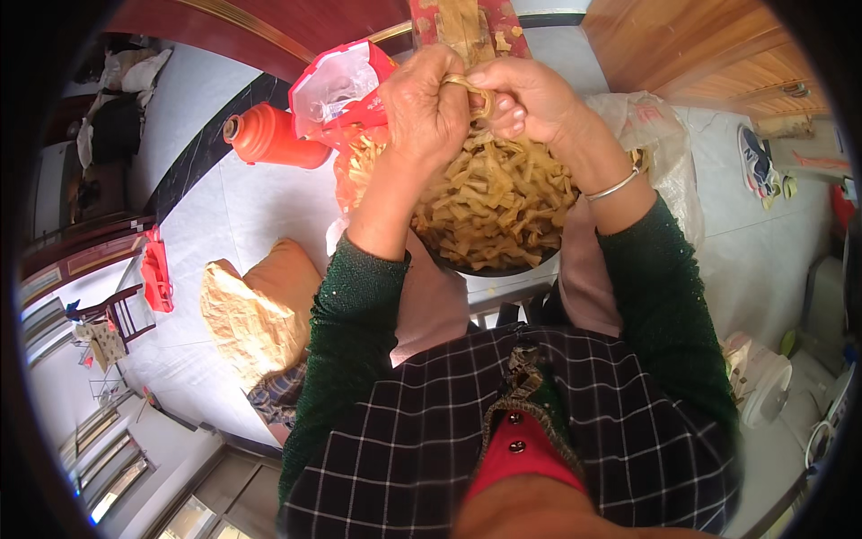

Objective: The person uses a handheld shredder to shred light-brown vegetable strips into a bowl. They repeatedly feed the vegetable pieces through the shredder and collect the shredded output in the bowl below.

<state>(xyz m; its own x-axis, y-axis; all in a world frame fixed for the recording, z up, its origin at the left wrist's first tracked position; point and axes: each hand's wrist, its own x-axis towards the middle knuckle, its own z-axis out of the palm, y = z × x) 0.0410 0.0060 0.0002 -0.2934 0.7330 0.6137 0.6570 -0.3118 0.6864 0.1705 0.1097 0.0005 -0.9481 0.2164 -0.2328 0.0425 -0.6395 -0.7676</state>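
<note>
A strip of dried, yellowish plant material (477, 91) is bent into a loop between my two hands. My left hand (431, 108), closed like a fist, grips one end. The thumb and fingers of my right hand (528, 98) pinch the other side; a metal bangle (614, 185) circles that wrist. Below both hands, a dark round pan (495, 269) is heaped with short pieces of the same yellow-brown material (502, 202). Left of it, a red plastic bag (347, 182) holds paler pieces. Past my hands lies a worn wooden board (465, 30) on a red surface.
An orange thermos flask (276, 138) lies beside an open red-and-white bag (337, 81) at the left. A translucent plastic bag (673, 162) is right of the pan. A tan sack (262, 310) rests on the tiled floor (202, 269); shoes (755, 158) are at the far right.
</note>
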